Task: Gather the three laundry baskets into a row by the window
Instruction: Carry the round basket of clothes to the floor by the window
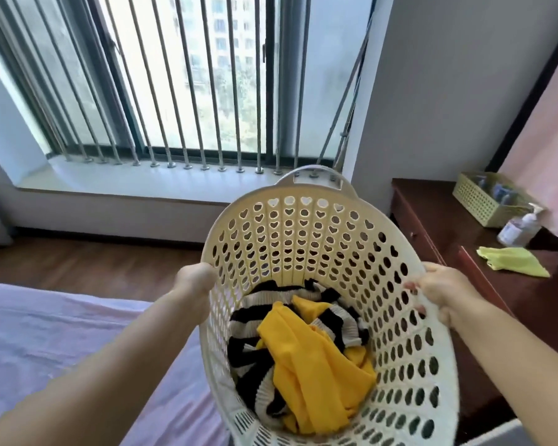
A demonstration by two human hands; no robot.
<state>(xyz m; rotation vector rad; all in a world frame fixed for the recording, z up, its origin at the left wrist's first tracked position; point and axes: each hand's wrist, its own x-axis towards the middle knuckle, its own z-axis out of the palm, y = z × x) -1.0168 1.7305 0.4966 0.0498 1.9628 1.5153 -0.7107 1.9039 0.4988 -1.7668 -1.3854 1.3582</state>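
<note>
Cream laundry basket (332, 239) w/ heart-shaped holes is held up off the floor, tilted toward the camera so the inside shows. Both hands on its rim: left hand (195, 280) clenched over the rim's left side, right hand (445, 294) grasping the rim's right side, fingertips (411, 286) curled inside the wall. So each grip is closed on the basket. One moulded handle sticks up at the basket's far edge.

Inside the basket, at the bottom: a black-and-white striped garment (255, 317) w/ a yellow garment (313, 358) lying on top of it.

Beyond the basket: window (187, 75) w/ vertical metal bars and a pale sill. Basket is near it but not set down. Dark wood floor (87, 262) runs left of the basket, below the sill. Bed w/ lilac sheet (45, 342) is left of the basket, under the left forearm.

Right of the basket: dark wood worktop (484, 226) carrying a small green mesh bin (484, 201), a pump bottle (519, 228) and a folded yellow-green cloth (512, 262), all well apart from the basket.

Only this one laundry basket is in view.
</note>
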